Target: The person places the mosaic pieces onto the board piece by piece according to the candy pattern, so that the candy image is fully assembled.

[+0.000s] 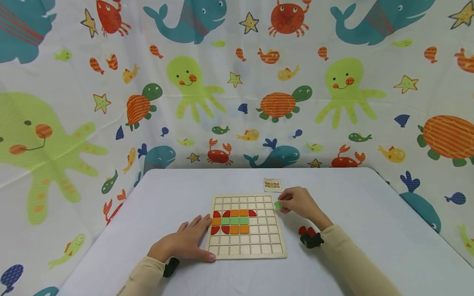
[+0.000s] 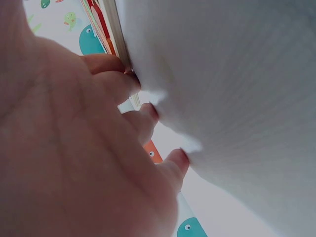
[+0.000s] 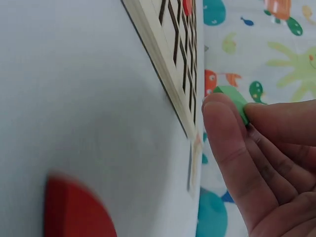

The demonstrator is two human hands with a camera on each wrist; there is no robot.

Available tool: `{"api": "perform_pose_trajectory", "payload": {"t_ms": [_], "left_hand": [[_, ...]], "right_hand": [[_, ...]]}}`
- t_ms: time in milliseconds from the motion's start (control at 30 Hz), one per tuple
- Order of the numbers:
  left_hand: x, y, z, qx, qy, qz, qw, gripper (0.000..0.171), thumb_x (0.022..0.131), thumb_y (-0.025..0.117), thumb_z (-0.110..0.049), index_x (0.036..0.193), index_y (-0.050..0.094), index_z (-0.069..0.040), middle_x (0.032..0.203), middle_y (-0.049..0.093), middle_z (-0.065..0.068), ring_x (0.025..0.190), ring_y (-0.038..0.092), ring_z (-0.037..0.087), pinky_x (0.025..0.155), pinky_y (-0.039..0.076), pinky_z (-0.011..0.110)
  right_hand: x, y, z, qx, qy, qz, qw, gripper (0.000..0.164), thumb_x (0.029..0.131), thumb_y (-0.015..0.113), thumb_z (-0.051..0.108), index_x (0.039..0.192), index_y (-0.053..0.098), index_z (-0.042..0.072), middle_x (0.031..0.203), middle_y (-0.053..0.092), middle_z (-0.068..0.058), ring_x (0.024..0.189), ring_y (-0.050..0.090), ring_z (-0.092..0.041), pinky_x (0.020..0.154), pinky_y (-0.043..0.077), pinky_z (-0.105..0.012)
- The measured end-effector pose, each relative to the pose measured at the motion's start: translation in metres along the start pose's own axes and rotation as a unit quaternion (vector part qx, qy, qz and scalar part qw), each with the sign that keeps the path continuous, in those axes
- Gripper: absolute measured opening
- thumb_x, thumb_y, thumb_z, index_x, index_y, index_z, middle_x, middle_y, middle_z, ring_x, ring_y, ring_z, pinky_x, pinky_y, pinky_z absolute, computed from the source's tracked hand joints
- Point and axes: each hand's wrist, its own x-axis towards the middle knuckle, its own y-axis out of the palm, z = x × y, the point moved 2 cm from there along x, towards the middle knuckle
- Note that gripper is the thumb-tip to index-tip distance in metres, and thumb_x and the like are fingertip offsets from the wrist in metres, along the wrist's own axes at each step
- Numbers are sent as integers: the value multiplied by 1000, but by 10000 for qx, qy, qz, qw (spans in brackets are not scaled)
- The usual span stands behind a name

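A wooden grid board lies on the white table, with red, orange and green tiles in several of its cells. My left hand rests at the board's left edge, its fingers spread and its thumb by the near left corner. In the left wrist view, the fingertips touch the tabletop beside the board's side. My right hand pinches a green square tile between thumb and finger, just off the board's right edge and above the table.
A small pattern card lies behind the board's far right corner. Red quarter-round pieces lie on the table right of the board, close to the right wrist camera. A printed sea-animal curtain hangs behind the table.
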Motion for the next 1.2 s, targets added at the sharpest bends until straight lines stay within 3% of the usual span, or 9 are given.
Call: {"api": "perform_pose_trajectory", "payload": {"t_ms": [467, 700, 967, 1200], "left_hand": [[-1, 0, 0, 49, 101, -12, 9999, 120, 77, 90, -60, 168, 33, -8, 175, 28, 13, 162, 16, 39, 126, 11, 68], [0, 0, 1, 37, 98, -26, 9999, 121, 76, 90, -61, 168, 33, -8, 175, 28, 13, 161, 16, 39, 126, 11, 68], [0, 0, 1, 30, 80, 1, 10000, 121, 76, 90, -61, 168, 33, -9, 174, 28, 14, 161, 17, 41, 126, 12, 68], [1, 0, 3, 31, 85, 13, 10000, 121, 76, 90, -61, 169, 32, -9, 175, 28, 13, 161, 17, 41, 126, 11, 67]], "right_hand": [[8, 36, 15, 901, 401, 362, 9945, 4, 96, 78, 1, 99, 78, -2, 89, 72, -9, 70, 75, -21, 72, 64, -31], [4, 49, 20, 783, 444, 570, 9943, 3, 95, 79, 5, 96, 78, 3, 91, 71, -6, 78, 69, -19, 82, 60, -31], [1, 60, 24, 1398, 549, 905, 9845, 4, 96, 76, -1, 97, 74, -4, 88, 72, -13, 68, 75, -23, 70, 65, -33], [0, 67, 26, 1256, 594, 871, 9865, 5, 96, 77, 0, 95, 74, -3, 83, 71, -12, 62, 72, -21, 65, 64, -31]]}}
